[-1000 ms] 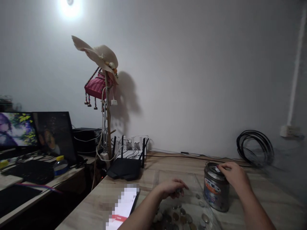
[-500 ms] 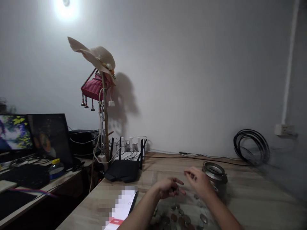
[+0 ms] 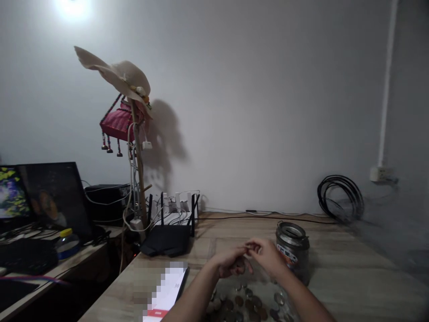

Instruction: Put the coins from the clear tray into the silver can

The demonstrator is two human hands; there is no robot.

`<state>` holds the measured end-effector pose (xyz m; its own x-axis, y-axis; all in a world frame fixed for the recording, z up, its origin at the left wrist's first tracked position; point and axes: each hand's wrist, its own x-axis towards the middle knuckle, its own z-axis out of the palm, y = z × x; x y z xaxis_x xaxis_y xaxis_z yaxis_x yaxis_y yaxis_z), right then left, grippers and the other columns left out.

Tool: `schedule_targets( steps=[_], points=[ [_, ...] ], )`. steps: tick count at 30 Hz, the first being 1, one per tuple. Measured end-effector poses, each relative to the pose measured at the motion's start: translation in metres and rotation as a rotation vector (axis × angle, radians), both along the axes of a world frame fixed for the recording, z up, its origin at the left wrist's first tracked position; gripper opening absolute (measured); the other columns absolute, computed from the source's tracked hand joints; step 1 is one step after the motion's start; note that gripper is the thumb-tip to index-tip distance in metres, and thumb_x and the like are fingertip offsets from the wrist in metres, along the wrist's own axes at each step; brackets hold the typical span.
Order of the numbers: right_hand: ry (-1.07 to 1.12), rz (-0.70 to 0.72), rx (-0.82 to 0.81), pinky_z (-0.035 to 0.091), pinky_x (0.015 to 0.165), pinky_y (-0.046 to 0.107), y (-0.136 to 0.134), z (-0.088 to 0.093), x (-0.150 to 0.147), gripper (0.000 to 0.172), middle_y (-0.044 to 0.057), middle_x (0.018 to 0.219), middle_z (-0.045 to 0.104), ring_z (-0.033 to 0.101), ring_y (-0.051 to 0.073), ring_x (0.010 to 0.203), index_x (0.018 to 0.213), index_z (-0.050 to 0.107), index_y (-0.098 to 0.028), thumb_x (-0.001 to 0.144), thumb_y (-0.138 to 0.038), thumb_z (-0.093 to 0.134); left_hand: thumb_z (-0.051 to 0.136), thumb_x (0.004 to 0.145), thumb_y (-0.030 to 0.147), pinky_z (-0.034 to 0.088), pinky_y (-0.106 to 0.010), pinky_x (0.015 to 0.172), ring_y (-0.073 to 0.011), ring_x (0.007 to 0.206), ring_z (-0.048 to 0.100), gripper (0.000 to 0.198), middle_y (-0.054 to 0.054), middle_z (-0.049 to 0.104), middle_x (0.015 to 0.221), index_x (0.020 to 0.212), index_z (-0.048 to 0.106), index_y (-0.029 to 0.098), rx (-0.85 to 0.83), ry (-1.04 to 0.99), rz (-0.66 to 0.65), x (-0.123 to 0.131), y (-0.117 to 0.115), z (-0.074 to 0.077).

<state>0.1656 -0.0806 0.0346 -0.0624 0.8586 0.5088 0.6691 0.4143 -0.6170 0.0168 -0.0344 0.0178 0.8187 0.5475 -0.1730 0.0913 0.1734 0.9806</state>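
My left hand [image 3: 231, 263] is curled above a clear sheet [image 3: 264, 300] strewn with several coins [image 3: 247, 304], and it seems to cup coins in its palm. My right hand [image 3: 267, 255] meets it from the right, thumb and finger pinched on a coin at the left hand's fingertips. Just right of my right hand stands an open metal-topped jar [image 3: 292, 250] with a printed label, on the wooden table [image 3: 351, 277].
A phone [image 3: 165, 293] lies left of the coins near the table's front. A black router [image 3: 167, 237] with antennas sits at the back left, beside a stand bearing a hat [image 3: 117, 76] and pink bag. Coiled black cable [image 3: 340, 199] leans on the wall. A side desk holds monitors [image 3: 53, 197].
My right hand has left the jar's mouth and swung left to my left hand, where it now pinches a coin. The view has drifted right.
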Motion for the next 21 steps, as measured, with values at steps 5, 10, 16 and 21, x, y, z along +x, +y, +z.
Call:
schedule_targets(
  steps=[5,10,16,21],
  points=[
    [-0.188,-0.548,0.501,0.036,0.076,0.031,-0.014,0.028,0.050,0.022,0.006,0.082,0.062,0.049,0.019,0.084,0.080,0.061,-0.019,0.072,-0.029,0.043,0.044,0.070,0.044,0.009,-0.017,0.037,-0.0003,0.035,0.030,0.042,0.002,0.053,0.062,0.102,0.050,0.017,0.003,0.065,-0.020,-0.002,-0.001,0.005],
    [-0.228,-0.771,0.346,0.036,0.064,0.031,-0.010,0.029,0.091,0.022,0.004,0.072,0.063,0.051,0.020,0.074,0.070,0.063,-0.022,0.067,-0.033,0.045,0.043,0.072,0.041,0.014,-0.016,0.037,-0.0009,0.036,0.032,0.037,0.002,0.054,0.062,0.100,0.051,0.018,0.027,0.111,-0.037,-0.001,-0.003,0.005],
    [-0.220,-0.795,0.301,0.033,0.059,0.030,-0.006,0.025,0.090,0.024,0.003,0.072,0.064,0.053,0.021,0.074,0.067,0.064,-0.024,0.064,-0.038,0.046,0.042,0.074,0.038,0.017,-0.016,0.037,-0.0018,0.037,0.036,0.033,0.002,0.055,0.063,0.098,0.052,0.018,0.037,0.118,-0.044,0.000,0.001,0.003],
    [-0.225,-0.826,0.277,0.033,0.058,0.032,-0.007,0.027,0.090,0.024,0.004,0.070,0.064,0.053,0.023,0.072,0.066,0.065,-0.024,0.063,-0.039,0.046,0.041,0.075,0.036,0.018,-0.017,0.037,-0.0019,0.036,0.035,0.033,0.001,0.055,0.064,0.099,0.052,0.018,0.058,0.130,-0.044,-0.001,0.001,0.004]
  ],
)
